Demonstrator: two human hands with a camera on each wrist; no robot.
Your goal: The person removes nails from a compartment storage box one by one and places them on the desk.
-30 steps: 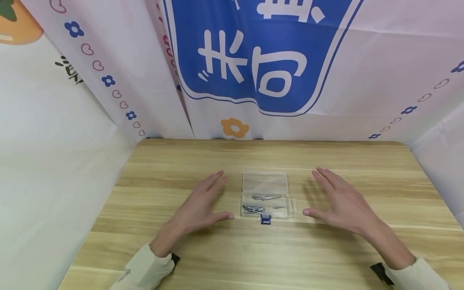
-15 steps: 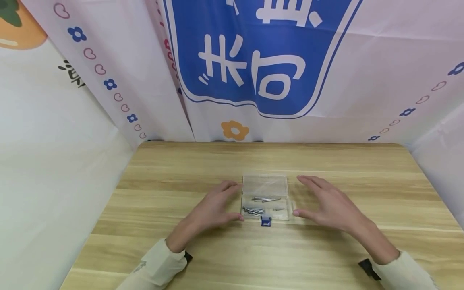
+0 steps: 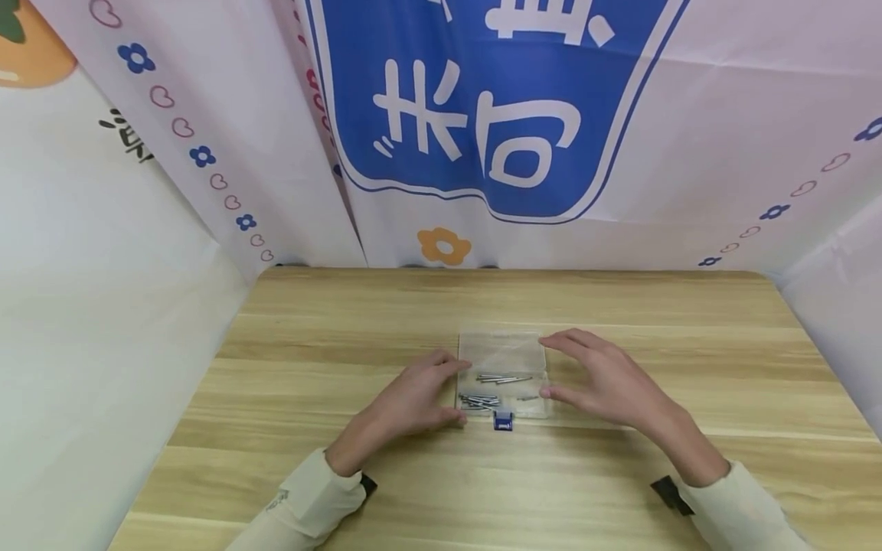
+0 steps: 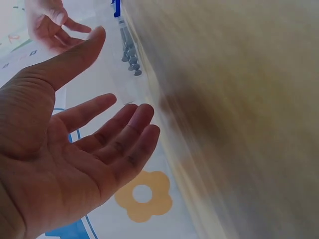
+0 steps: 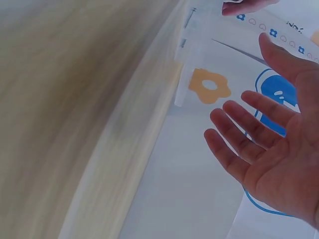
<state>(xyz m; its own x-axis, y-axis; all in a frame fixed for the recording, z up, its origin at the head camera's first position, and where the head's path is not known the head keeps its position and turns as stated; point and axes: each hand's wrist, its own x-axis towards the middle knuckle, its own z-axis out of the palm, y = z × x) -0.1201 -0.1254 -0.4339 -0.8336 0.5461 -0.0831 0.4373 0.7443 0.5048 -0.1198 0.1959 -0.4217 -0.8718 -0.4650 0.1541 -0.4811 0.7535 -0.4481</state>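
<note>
A clear plastic case (image 3: 501, 353) lies open on the wooden table, its lid folded back on the far side. Several long headed metal pins, screws or nails (image 3: 480, 401), fill the near left compartment, and a few more lie in the far one. One small piece (image 3: 527, 398) sits at the near right. A blue latch (image 3: 503, 421) projects from the front edge. My left hand (image 3: 413, 394) is at the case's left side, thumb and fingers spread. At its right side is my right hand (image 3: 609, 379), similarly spread. Contact with the case cannot be told.
The table (image 3: 331, 314) reaches back to a white printed cloth (image 3: 654, 153) with a blue sign pattern. More white cloth (image 3: 124, 306) hangs at the left. Dark wrist pieces (image 3: 671, 496) show at the cuffs.
Both hands have moved inward from either side toward the case, and their fingertips now overlap its edges in the head view. The case and its contents look the same.
</note>
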